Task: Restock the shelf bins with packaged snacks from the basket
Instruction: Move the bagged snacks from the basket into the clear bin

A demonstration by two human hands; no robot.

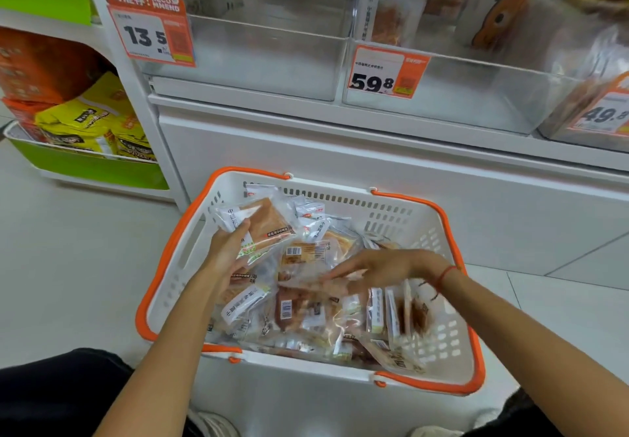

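My left hand (228, 249) holds a few snack packs (263, 225) over the basket (442, 351). They look slippery and might slide out. My right hand (381, 268) is blurry over the pile; I cannot tell its grip. The clear bin (245, 58) above is nearly bare, its price tag (151, 26) hanging in front.

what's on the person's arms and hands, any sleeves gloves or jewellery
Both forearms are bare, with no sleeves or gloves in view. The right hand has a thin red string bracelet around its wrist. The left hand shows no ring, watch or band.
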